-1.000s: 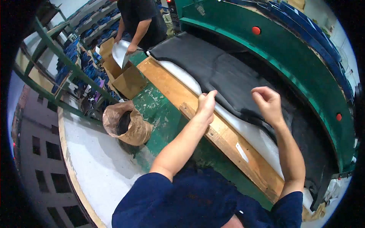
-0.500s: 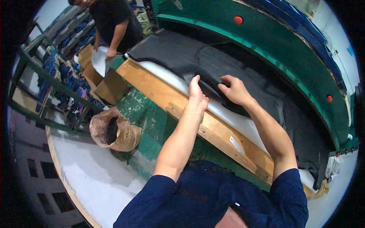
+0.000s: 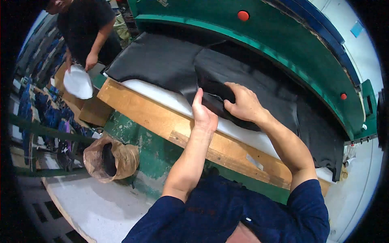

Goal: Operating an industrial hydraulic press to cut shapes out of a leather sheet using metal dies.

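Observation:
A black leather sheet lies over a white board, its near edge lifted into a fold between my hands. My left hand, thumb pointing up, holds the near edge of the fold; its fingers are partly hidden behind the material. To its right, my right hand has thumb and index finger bent round the other side of the fold, closed on the leather. A dark hollow shows in the fold between the two hands.
A wooden plank runs along the near side, a pale strip on it. Behind the sheet stands a green machine with red buttons. At left are a brown paper bag, a cardboard box and a co-worker holding a white piece.
The view has shifted, so most of the scene sits farther left. My hands have drawn the leather's edge up into a larger fold. The co-worker's white piece is turned flatter.

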`<state>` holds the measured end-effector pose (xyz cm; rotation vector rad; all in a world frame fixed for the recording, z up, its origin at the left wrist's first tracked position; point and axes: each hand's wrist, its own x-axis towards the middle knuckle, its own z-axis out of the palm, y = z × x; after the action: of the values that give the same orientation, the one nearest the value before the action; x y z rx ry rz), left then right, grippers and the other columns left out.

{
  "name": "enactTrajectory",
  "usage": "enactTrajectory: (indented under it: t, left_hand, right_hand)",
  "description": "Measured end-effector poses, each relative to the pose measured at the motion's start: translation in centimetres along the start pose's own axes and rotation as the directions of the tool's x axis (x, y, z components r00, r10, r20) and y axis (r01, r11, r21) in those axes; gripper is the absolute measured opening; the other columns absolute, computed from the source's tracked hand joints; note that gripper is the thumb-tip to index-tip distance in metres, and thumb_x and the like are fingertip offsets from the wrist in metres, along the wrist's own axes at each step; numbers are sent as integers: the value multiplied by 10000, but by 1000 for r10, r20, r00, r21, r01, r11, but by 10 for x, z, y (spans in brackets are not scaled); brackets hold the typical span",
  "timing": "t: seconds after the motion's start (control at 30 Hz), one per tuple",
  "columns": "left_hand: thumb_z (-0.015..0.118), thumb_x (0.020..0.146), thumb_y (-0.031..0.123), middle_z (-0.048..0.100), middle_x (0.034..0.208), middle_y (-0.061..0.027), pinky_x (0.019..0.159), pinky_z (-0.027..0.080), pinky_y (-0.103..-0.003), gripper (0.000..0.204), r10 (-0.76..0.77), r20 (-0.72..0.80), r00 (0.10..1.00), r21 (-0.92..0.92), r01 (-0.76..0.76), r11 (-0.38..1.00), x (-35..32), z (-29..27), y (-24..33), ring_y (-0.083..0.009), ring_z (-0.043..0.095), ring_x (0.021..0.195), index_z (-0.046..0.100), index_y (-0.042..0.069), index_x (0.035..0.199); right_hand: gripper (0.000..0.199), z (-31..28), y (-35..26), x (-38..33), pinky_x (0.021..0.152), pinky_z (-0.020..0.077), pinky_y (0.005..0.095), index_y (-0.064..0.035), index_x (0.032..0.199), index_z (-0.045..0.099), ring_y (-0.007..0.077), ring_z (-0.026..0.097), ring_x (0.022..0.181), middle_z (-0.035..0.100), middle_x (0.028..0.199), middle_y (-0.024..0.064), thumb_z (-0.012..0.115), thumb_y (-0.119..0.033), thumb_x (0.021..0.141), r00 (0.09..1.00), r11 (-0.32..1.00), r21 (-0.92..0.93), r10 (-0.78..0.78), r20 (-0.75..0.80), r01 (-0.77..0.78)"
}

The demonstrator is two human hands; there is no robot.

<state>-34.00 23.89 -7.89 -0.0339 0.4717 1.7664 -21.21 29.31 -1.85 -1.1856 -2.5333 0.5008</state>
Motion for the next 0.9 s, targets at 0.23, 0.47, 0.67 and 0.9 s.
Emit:
enactTrajectory:
  t: [0.23,0.47,0.67,0.9]
  left_hand:
    - [531,913,379,621,1174,-83,1037,378,-424,415,-108,-25,994,-134,104,986,16,-9,7,-271,541,1134,580,66,1181]
    - [537,882,362,617,1208,-93,1029,384,-432,418,-146,25,989,-115,148,982,17,-8,7,-275,538,1150,592,76,1183]
    - [631,849,180,649,920,-65,932,460,-404,158,-127,-22,992,-103,124,987,21,-23,8,-253,605,944,609,85,974]
    - [671,855,147,558,889,-72,832,528,-481,182,-156,-141,978,58,166,985,11,-29,5,-236,589,856,554,62,965]
  right_hand:
    - [538,-10,0,23,821,516,445,4,1144,620,376,666,911,691,946,216,766,-295,720,974,978,19,205,95,-208]
    - [561,-2,-26,60,802,533,441,7,1001,697,372,681,898,694,912,244,756,-471,714,958,952,-141,280,55,-270]
    - [464,5,-14,76,809,532,463,11,903,719,385,676,888,688,902,249,732,-422,736,953,946,-113,302,-26,-303]
    - [462,-39,42,109,866,528,439,-7,953,710,350,665,986,694,1021,203,710,-413,731,894,880,-183,407,-186,-438]
